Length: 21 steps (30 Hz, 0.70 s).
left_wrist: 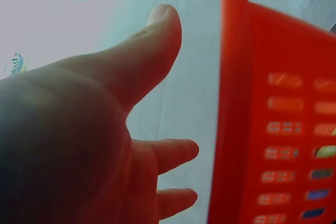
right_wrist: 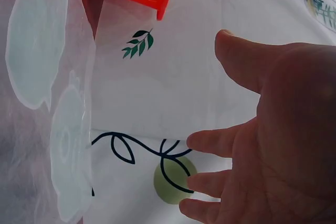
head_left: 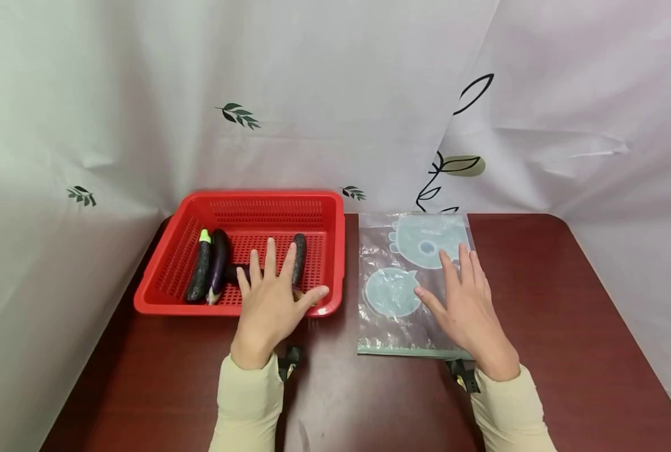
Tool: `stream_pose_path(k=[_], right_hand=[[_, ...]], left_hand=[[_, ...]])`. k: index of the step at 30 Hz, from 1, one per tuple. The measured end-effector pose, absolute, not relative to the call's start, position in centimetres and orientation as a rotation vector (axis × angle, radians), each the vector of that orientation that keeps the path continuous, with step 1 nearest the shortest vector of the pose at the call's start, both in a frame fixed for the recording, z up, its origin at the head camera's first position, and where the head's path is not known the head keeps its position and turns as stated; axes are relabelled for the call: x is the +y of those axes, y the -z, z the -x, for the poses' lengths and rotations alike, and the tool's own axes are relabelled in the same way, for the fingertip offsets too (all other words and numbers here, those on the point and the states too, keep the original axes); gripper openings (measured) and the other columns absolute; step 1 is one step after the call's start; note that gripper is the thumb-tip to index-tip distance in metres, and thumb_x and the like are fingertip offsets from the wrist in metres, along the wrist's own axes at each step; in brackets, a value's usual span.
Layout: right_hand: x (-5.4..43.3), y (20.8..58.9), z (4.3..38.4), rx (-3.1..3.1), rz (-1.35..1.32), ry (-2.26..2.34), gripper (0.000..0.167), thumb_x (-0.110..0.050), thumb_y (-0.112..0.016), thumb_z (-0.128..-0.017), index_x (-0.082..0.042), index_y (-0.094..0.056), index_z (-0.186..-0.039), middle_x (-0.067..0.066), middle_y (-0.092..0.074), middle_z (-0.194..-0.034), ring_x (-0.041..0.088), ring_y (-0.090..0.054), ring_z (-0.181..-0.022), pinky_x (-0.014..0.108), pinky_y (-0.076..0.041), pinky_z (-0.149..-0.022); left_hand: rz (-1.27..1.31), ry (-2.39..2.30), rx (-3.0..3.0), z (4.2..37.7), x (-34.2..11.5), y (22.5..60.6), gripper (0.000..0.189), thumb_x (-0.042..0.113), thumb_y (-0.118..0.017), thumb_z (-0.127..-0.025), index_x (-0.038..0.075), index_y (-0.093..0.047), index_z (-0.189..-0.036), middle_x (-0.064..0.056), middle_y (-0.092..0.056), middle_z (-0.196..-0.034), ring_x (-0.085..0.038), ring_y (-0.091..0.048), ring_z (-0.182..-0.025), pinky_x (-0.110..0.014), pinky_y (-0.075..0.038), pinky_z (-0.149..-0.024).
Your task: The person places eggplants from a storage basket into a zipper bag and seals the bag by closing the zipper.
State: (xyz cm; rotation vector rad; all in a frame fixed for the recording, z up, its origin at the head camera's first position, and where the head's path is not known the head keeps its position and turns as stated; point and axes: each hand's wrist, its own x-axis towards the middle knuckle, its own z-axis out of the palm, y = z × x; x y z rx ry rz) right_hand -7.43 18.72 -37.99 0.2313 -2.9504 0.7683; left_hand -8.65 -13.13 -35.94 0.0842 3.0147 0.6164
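My left hand [head_left: 268, 304] is held with spread fingers over the near right part of a red plastic basket [head_left: 147, 300], holding nothing. Inside the basket lie a dark cucumber with a bright green tip [head_left: 199, 270], a long purple eggplant [head_left: 219, 260], and another dark cucumber [head_left: 299, 251]. A further dark vegetable [head_left: 235, 274] is partly hidden behind my left fingers. With straight fingers and nothing in it, my right hand [head_left: 471, 314] hovers over the right side of a clear zip bag [head_left: 383, 329] printed with pale blue shapes. The bag lies flat, its green-edged end towards me.
Basket and bag sit side by side on a dark red-brown table [head_left: 544, 314]. A white curtain with leaf prints [head_left: 312, 94] hangs behind the table and along both sides. Each wrist wears a black strap with a small camera [head_left: 464, 375].
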Motion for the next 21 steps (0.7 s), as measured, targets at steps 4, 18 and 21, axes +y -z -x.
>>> stream_pose_path(k=[4, 18, 21], right_hand=[[18.8, 37.8, 7.4, -2.947, -0.247, -0.755, 0.083, -0.043, -0.065, -0.096, 0.001, -0.027, -0.155, 0.031, -0.006, -0.162, 0.050, -0.002, -0.149, 0.069, -0.012, -0.113], [18.7, 38.5, 7.1, -3.007, -0.366, -0.572, 0.077, -0.037, -0.073, -0.090, -0.001, -0.041, -0.150, 0.031, -0.019, -0.159, 0.054, -0.017, -0.144, 0.068, -0.021, -0.111], [18.6, 38.9, 7.0, -3.019, -0.399, -0.539, 0.075, -0.038, -0.075, -0.089, -0.002, -0.045, -0.148, 0.031, -0.021, -0.158, 0.054, -0.021, -0.142, 0.068, -0.023, -0.110]], left_hand=[[-0.065, -0.601, 3.007, 9.0, -13.8, 35.5, 0.100, 0.065, -0.062, -0.087, 0.014, -0.019, -0.161, -0.023, -0.001, -0.166, -0.054, 0.000, -0.148, -0.071, 0.002, -0.112], [-0.018, -0.524, 2.972, 9.3, -16.8, 34.0, 0.097, 0.069, -0.052, -0.092, 0.012, -0.017, -0.161, -0.024, -0.010, -0.165, -0.057, -0.014, -0.145, -0.072, -0.011, -0.111], [-0.009, -0.490, 2.960, 9.4, -17.4, 33.4, 0.098, 0.069, -0.051, -0.092, 0.010, -0.015, -0.161, -0.025, -0.010, -0.164, -0.057, -0.016, -0.144, -0.072, -0.014, -0.111]])
